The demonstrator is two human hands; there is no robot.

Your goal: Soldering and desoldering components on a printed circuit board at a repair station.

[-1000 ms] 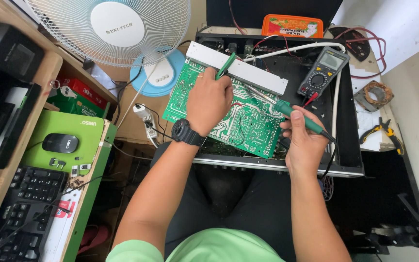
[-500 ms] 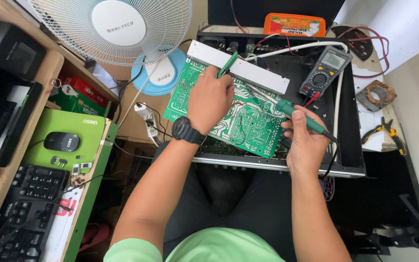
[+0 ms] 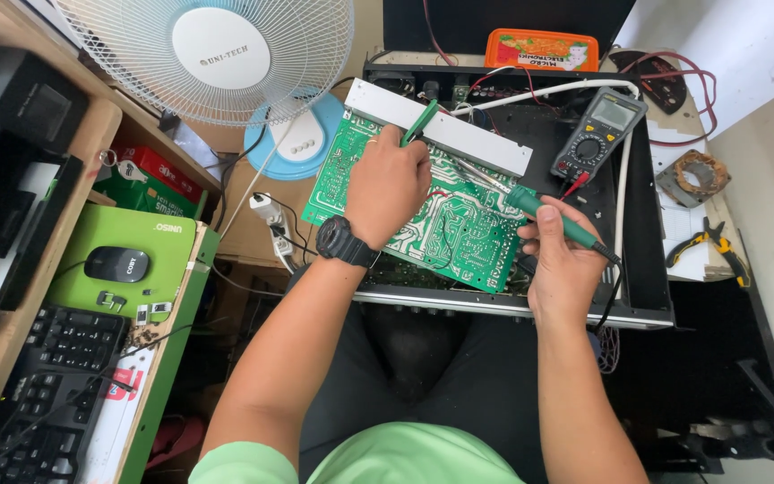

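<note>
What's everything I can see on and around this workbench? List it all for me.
circuit board: one, green, tilted on the open black chassis
soldering iron: one, green handle, tip on the board
green tool: one, at the board's top edge
black chassis: one, under the board
multimeter: one, dark grey, right of the board
fan: one, white and pale blue, upper left
mouse: one, black, on a green pad
keyboard: one, black, lower left
pliers: one, yellow and black, far right
orange box: one, top centre
left hand: wristwatch on, holding the green tool over the board
right hand: holding the soldering iron
</note>
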